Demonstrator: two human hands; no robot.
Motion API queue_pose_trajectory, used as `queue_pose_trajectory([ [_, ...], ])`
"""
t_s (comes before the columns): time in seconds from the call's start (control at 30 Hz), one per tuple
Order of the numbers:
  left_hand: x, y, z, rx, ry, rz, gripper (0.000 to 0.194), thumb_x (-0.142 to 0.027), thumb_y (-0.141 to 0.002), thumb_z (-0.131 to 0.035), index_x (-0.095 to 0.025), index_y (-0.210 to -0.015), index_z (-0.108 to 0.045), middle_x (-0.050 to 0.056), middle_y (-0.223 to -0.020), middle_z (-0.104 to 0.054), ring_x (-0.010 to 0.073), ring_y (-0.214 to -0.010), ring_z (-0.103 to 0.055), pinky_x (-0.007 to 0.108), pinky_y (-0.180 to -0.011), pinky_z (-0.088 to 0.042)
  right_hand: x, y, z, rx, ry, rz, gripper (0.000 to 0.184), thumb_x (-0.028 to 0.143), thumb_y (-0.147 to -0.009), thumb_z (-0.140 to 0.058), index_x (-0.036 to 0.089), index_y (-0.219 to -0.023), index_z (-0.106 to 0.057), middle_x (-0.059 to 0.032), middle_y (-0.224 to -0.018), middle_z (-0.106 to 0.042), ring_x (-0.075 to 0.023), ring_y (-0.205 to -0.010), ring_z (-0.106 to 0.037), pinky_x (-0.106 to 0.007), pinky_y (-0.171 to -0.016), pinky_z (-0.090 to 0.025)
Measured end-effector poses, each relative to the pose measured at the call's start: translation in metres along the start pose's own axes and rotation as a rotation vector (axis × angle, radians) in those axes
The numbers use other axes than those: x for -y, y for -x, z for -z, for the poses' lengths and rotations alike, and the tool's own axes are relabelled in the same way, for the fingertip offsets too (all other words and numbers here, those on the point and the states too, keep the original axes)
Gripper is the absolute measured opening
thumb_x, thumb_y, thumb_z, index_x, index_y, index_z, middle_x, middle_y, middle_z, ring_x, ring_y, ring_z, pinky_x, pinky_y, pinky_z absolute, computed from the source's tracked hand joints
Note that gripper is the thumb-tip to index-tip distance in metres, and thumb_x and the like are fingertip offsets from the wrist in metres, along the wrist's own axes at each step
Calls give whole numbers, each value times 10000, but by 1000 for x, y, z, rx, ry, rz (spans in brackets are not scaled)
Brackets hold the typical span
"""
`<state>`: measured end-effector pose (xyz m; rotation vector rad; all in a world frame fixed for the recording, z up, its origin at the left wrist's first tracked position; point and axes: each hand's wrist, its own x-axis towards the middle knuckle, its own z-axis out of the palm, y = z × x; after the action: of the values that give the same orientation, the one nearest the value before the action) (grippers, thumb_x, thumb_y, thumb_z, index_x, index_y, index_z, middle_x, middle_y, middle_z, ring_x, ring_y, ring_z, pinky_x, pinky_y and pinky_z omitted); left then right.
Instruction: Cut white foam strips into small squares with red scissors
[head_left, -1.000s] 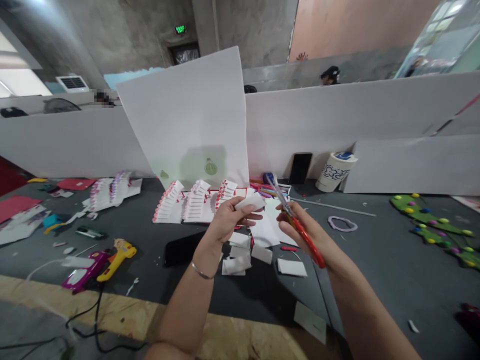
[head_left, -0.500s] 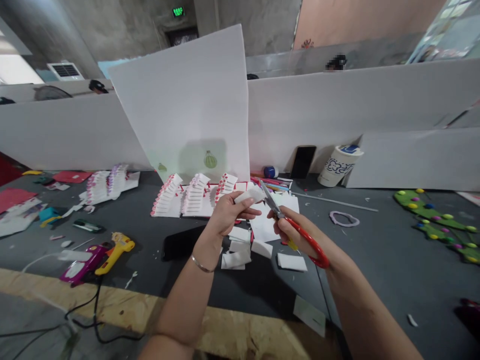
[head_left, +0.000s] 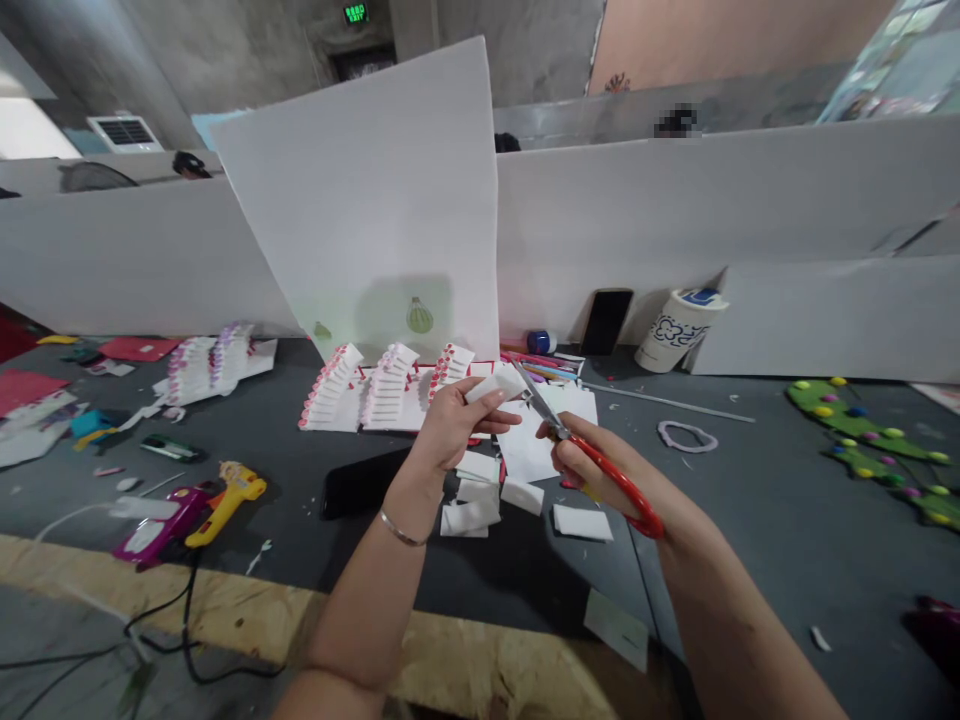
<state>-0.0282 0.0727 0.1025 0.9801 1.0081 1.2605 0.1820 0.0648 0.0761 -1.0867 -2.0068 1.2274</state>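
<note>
My left hand (head_left: 450, 425) pinches a small white paper piece (head_left: 496, 384) between thumb and fingers, above the middle of the dark table. Red-handled scissors (head_left: 607, 468) are gripped in my right hand (head_left: 589, 450), their blades pointing up and left at the right edge of the paper. Whether the blades touch the paper is hard to tell. Below the hands lie several folded white paper pieces (head_left: 471, 516), with a separate small stack (head_left: 583, 522) to the right. Behind my left hand are rows of white paper strips with red dots (head_left: 386, 385).
A black phone (head_left: 364, 482) lies left of my left forearm. Further left are a yellow glue gun (head_left: 229, 503) and a purple device (head_left: 161, 525) with cords. A white board (head_left: 367, 190) stands behind. A paper cup (head_left: 679, 332) and another phone (head_left: 606, 320) stand at the back right.
The scissors' blades look slightly less far over the paper's edge, and their handles have shifted a little right. The paper stays in my left hand; the view has moved slightly.
</note>
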Motion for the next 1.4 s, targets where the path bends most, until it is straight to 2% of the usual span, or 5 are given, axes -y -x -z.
queue_pose_trajectory([
  [0.27, -1, 3, -2, -53, -2, -37, 369, -306, -645, -808, -107, -894, -623, 33, -735, -686, 194, -649, -726, 198, -536, -557, 3, 3, 3, 10, -10, -13, 429, 600, -906, -430, 207, -1049, -531, 28, -706, -464, -116, -611, -420, -235, -553, -373],
  [0.5, 4, 4, -2, -14, -17, -3, 444, -259, -698, -758, -148, -1096, -597, 44, -844, -706, 175, -627, -720, 220, -560, -568, 2, 4, -3, 35, -103, -93, 445, 627, -887, -436, 209, -1002, -538, 30, -655, -499, -110, -535, -441, -233, -489, -370],
  [0.97, 59, 24, 13, 5, 65, 184, 429, -252, -664, -780, -119, -1043, -629, 31, -708, -685, 147, -545, -685, 195, -507, -517, -28, 28, -31, 80, -128, -137, 478, 643, -893, -395, 196, -1021, -509, 11, -720, -513, -109, -564, -452, -240, -505, -376],
  [1.2, 65, 26, 9, 2, 57, 170, 432, -299, -645, -787, -131, -1017, -644, 65, -869, -709, 140, -581, -689, 208, -532, -524, -28, 34, -31, 42, 40, -110, 439, 583, -881, -451, 178, -1020, -549, 4, -694, -521, -121, -566, -440, -246, -503, -366],
  [1.4, 68, 29, 10, 3, 96, 177, 444, -310, -609, -799, -127, -981, -640, 47, -806, -701, 141, -559, -683, 189, -494, -505, -37, 38, -32, 109, -154, -165, 502, 636, -880, -433, 189, -1091, -523, -14, -726, -565, -119, -552, -498, -253, -524, -416],
])
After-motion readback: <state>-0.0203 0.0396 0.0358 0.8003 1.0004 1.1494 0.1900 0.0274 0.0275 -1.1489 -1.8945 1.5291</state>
